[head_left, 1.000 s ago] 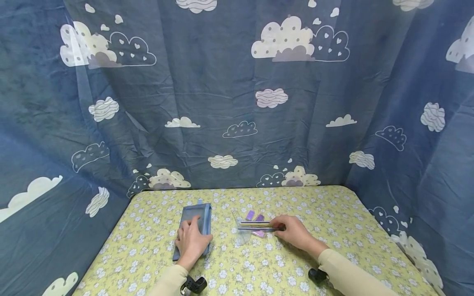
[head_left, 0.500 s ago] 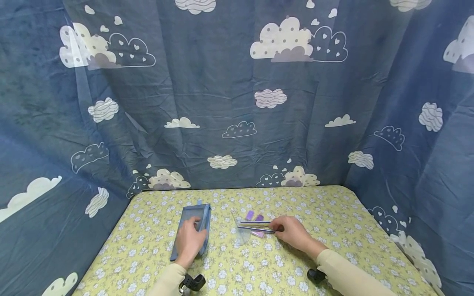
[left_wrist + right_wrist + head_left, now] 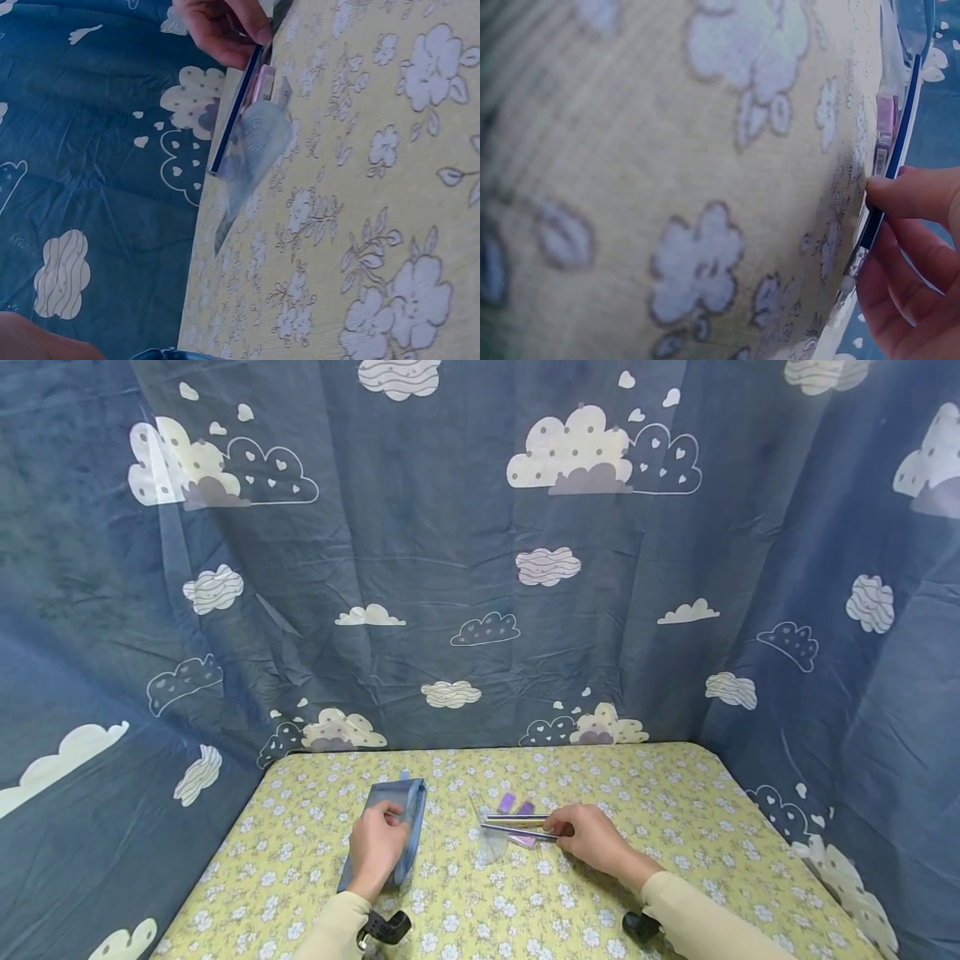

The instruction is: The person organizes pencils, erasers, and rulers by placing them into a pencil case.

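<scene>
My left hand [image 3: 377, 843] is at a blue mesh zip pouch [image 3: 388, 792] on the left of the table, its curled fingers pinching the pouch near the zip side. The fingertips are partly hidden. My right hand [image 3: 592, 837] pinches a dark blue pencil [image 3: 904, 142] between thumb and fingers; its metal band and white eraser end show in the right wrist view. A second pencil [image 3: 513, 817] lies alongside, its end at the same fingers; whether it is gripped I cannot tell. Under the pencils' tips is a clear set square [image 3: 259, 142].
Small purple and pink blocks, one a purple block [image 3: 507, 802] and one a pink block [image 3: 522, 841], lie around the pencils. A yellow flowered cloth [image 3: 480, 918] covers the table. Blue cloud-print curtains [image 3: 420, 568] close off the back and sides.
My left hand has drawn back slightly, its fingers curling in, and the pouch has shifted and tilted left. In the right hand the nearer pencil has swung to a slight angle.
</scene>
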Available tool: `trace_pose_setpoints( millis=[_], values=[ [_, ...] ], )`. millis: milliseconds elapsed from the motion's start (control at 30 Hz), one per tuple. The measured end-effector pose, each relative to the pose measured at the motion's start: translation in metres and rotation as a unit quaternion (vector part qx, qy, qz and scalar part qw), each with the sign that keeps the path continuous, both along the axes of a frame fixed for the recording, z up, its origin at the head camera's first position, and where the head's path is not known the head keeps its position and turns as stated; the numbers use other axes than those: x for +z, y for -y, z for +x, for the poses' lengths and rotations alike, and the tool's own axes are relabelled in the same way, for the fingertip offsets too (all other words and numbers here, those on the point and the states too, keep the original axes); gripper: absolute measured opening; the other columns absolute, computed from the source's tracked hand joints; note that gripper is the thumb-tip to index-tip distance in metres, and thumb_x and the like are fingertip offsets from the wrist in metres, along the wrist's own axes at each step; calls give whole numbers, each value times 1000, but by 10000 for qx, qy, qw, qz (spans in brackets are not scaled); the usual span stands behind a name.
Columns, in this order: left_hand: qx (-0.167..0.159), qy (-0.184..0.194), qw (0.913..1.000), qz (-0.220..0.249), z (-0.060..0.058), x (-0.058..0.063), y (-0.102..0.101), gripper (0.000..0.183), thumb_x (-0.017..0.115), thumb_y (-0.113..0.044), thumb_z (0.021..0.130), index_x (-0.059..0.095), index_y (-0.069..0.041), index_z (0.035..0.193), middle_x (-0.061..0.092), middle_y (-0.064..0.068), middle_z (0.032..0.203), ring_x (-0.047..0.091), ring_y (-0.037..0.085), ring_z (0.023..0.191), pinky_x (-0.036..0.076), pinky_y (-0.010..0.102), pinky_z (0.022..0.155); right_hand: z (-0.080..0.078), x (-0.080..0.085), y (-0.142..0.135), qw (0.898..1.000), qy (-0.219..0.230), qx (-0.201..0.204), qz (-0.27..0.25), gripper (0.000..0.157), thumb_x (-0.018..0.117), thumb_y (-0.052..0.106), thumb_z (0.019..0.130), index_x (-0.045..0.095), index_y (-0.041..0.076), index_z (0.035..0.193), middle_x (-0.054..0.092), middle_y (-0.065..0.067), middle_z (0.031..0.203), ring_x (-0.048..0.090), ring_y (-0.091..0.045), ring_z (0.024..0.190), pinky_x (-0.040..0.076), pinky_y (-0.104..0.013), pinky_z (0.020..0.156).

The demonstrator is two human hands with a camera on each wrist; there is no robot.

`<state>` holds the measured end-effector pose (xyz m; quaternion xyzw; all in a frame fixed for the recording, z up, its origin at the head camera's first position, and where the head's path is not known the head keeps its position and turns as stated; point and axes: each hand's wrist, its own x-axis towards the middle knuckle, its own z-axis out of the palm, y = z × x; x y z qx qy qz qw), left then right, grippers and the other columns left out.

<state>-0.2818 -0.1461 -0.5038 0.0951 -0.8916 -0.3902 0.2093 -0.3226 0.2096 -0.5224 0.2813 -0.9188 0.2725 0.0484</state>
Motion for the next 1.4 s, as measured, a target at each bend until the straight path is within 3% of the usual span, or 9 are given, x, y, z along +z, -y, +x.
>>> trace_pose_setpoints(
  millis=[300, 700, 967, 1400],
  values=[
    [-9, -195, 9993, 308, -2, 4, 5, 23, 62, -3, 70, 69, -13, 89, 58, -5, 65, 50, 13, 50, 39, 29, 47, 3, 4, 1, 9999, -56, 97, 63, 30, 71, 3, 74, 67, 22, 97, 58, 14, 78, 54, -3, 70, 47, -21, 60],
    [-89, 33, 9964, 841, -2, 13, 8, 25, 59, -4, 76, 71, -11, 97, 63, 1, 75, 49, 15, 45, 36, 29, 40, 10, 16, -1, 9999, 108, -61, 65, 33, 70, 4, 76, 66, 24, 103, 60, 8, 80, 53, -4, 68, 46, -22, 57],
    [71, 70, 9950, 993, -3, 20, 10, 23, 61, -6, 73, 72, -14, 92, 64, -1, 75, 52, 15, 56, 39, 29, 47, 11, 21, 1, 10000, 51, -3, 29, 33, 71, 7, 77, 66, 25, 104, 60, 8, 80, 53, -5, 69, 45, -23, 56],
    [-195, 127, 9784, 2053, -2, 28, 10, 31, 59, 0, 71, 69, -12, 97, 64, 9, 81, 58, 18, 57, 49, 30, 52, 11, 27, 13, 9938, 783, 41, -785, 41, 65, 1, 79, 62, 24, 113, 63, -3, 87, 57, -14, 73, 49, -26, 55]
  ],
)
